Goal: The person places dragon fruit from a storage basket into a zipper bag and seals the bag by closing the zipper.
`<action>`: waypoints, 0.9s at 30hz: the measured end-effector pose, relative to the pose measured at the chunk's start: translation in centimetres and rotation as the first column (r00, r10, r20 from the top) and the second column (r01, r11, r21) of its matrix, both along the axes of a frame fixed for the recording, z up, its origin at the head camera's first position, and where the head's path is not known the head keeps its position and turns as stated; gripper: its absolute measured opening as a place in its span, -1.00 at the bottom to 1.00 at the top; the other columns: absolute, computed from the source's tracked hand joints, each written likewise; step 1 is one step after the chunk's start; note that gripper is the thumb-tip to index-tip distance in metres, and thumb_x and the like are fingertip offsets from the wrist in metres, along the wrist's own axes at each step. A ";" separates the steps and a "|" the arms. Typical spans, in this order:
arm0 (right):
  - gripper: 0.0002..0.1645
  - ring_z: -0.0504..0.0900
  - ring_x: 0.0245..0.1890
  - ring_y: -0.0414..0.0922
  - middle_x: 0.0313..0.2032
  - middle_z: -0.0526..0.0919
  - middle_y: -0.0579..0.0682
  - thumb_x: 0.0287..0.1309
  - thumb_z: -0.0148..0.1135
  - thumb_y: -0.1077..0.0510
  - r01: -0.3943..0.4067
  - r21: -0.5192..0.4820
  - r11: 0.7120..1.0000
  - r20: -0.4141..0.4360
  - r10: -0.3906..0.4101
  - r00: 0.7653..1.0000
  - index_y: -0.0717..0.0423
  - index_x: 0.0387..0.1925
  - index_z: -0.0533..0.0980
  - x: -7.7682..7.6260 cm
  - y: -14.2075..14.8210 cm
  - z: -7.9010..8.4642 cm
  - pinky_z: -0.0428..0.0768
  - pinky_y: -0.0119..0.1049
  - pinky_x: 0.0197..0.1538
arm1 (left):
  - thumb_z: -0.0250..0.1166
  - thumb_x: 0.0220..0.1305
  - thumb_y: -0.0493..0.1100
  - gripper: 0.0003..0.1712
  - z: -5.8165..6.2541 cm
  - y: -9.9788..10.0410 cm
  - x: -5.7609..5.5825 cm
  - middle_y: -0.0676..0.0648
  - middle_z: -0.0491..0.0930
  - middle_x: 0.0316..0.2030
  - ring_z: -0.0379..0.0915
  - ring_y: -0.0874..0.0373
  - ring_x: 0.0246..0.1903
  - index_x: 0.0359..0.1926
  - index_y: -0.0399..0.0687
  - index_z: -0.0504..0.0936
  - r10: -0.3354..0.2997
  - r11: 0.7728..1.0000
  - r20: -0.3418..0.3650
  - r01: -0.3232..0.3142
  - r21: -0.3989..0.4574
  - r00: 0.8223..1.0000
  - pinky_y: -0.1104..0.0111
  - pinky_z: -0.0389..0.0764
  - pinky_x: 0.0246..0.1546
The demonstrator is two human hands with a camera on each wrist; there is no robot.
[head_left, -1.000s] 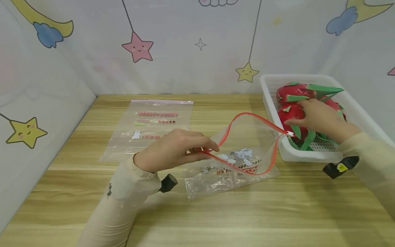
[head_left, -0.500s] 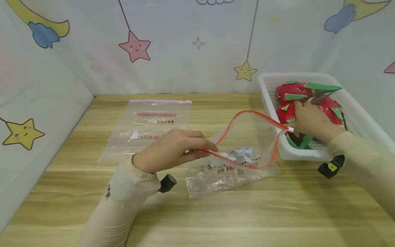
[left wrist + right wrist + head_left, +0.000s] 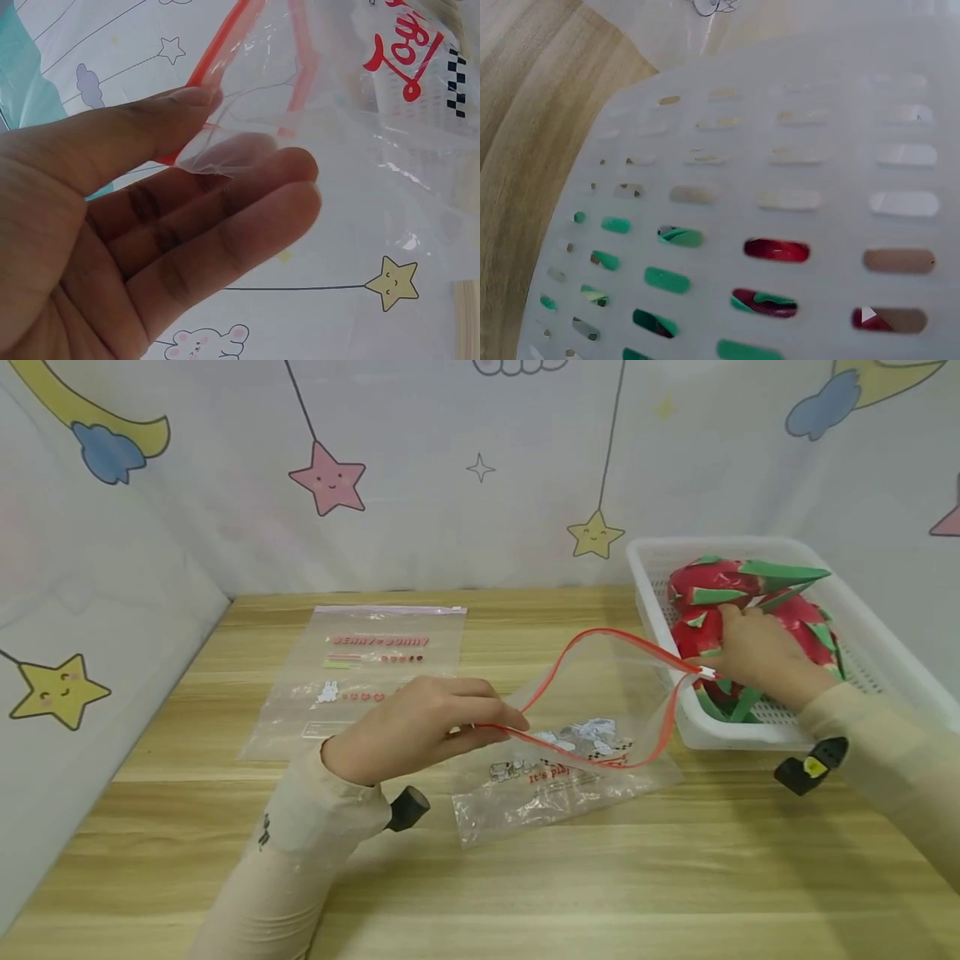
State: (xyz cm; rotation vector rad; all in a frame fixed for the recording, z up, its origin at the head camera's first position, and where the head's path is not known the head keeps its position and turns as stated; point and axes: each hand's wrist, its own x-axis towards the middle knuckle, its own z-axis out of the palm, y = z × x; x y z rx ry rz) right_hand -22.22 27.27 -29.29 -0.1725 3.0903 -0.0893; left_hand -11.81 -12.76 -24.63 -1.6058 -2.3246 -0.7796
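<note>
**One hand at the bag, one in the fruit**

The left hand (image 3: 423, 727) pinches the bag's (image 3: 566, 806) red rim between thumb and fingers (image 3: 225, 255), probably to make the mouth gape. The slider (image 3: 707, 673), across the mouth from those fingers, overlaps the basket (image 3: 738, 737) in view; contact is unclear. The right hand (image 3: 772, 656) is among the fruit (image 3: 699, 637), fingertips hidden, so I cannot tell whether they grip. A second bag (image 3: 378, 670) lies beyond the left fingers, partly covered. The right wrist view shows mainly slotted basket.
</note>
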 end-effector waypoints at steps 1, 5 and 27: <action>0.03 0.48 -0.11 0.43 -0.13 0.46 0.58 0.02 0.36 -0.14 0.010 -0.007 1.000 0.001 -0.010 1.000 0.60 0.17 0.16 0.0 0.0 0.1 0.55 0.31 -0.10 | 0.34 0.19 -0.27 -0.79 0.0 0.0 0.0 0.10 0.66 -0.33 0.52 0.38 -0.42 -0.13 -0.02 0.69 -0.002 1.000 -0.001 0.002 0.002 1.000 0.61 0.53 -0.36; 0.04 0.48 -0.10 0.45 -0.12 0.46 0.59 0.01 0.36 -0.16 0.016 -0.018 1.000 -0.005 -0.016 1.000 0.58 0.18 0.16 0.2 0.1 0.3 0.53 0.33 -0.07 | 0.34 0.19 -0.27 -0.79 -0.1 0.0 0.0 0.10 0.66 -0.32 0.52 0.37 -0.42 -0.13 -0.03 0.69 -0.006 1.000 -0.006 0.006 0.005 1.000 0.61 0.53 -0.36; 0.07 0.50 -0.31 0.21 -0.17 0.49 0.45 0.00 0.37 -0.25 -0.032 -0.149 0.988 -0.166 0.007 0.986 0.46 0.24 0.22 1.4 0.7 3.8 0.46 -0.15 -0.49 | 0.37 0.14 -0.31 -0.75 0.0 -0.1 0.0 0.09 0.67 -0.31 0.57 0.36 -0.35 -0.12 -0.04 0.68 0.019 1.000 -0.001 -0.019 0.003 1.000 0.60 0.57 -0.31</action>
